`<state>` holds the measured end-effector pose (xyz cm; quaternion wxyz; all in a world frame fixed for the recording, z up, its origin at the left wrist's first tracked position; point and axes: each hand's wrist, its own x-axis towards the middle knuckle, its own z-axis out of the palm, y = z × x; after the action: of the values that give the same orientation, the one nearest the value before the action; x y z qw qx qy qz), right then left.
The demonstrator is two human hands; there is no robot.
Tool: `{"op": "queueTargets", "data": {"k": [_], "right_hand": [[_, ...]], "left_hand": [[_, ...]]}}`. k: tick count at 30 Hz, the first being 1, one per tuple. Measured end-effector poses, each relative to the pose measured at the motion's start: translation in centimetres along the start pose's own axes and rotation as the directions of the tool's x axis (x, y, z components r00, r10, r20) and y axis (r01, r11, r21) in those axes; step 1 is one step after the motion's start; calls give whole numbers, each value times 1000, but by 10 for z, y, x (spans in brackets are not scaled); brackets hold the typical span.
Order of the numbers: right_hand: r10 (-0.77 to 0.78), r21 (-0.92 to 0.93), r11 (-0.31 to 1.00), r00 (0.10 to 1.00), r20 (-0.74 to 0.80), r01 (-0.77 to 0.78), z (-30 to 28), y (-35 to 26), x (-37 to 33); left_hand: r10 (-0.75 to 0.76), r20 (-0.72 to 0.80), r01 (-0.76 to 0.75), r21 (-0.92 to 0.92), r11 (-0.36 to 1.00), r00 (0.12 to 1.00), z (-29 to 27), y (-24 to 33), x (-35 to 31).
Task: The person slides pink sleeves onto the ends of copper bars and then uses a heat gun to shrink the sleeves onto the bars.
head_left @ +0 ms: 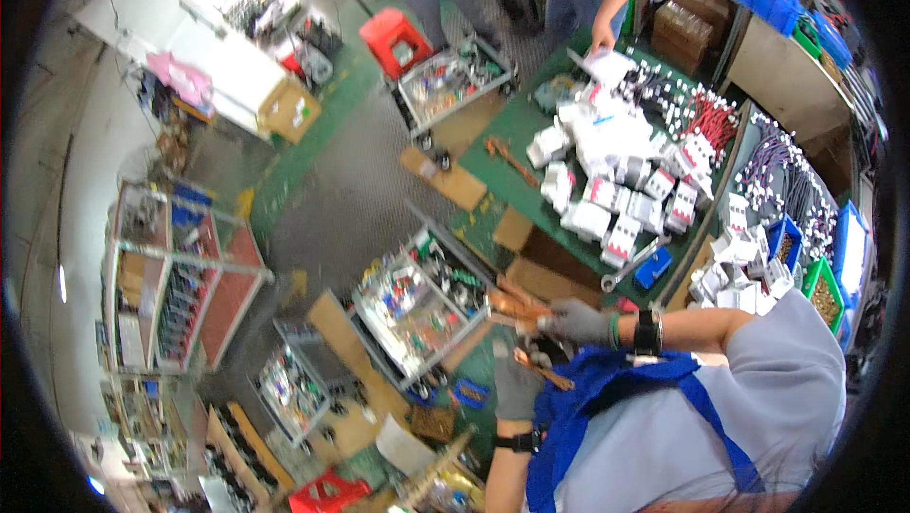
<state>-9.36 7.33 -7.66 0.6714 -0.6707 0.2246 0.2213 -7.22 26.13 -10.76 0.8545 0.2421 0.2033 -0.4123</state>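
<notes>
Both of my hands wear grey gloves and come together in front of my blue apron (578, 394). My right hand (580, 323) is closed around several copper-coloured strips (515, 304), which stick out past the fingers. Just below it, my left hand (517, 385) is closed at the near end of a smaller copper-coloured piece (548, 373). Its exact grip is partly hidden. The green worktable (493, 167) carries a heap of white circuit breakers (616, 200). A wrench (630, 265) lies at the table's near edge beside a small blue object (652, 268).
A divided metal bin (417, 309) of mixed parts stands left of my hands, with a smaller bin (289, 394) beyond. Wires with white connectors (787, 167) cover the right-hand bench. A co-worker's hand (603, 37) reaches over the table's far end. A red stool (393, 41) stands behind.
</notes>
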Motion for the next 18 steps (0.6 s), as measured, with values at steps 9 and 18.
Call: {"op": "queueTargets", "data": {"k": [9, 18], "right_hand": [[-38, 300, 954, 998, 49, 21, 13, -21, -11], [-129, 153, 982, 985, 111, 111, 21, -8, -11]], "left_hand": [[45, -369, -58, -22, 998, 928, 15, -12, -19], [312, -300, -167, 424, 890, 901, 42, 24, 3]]}}
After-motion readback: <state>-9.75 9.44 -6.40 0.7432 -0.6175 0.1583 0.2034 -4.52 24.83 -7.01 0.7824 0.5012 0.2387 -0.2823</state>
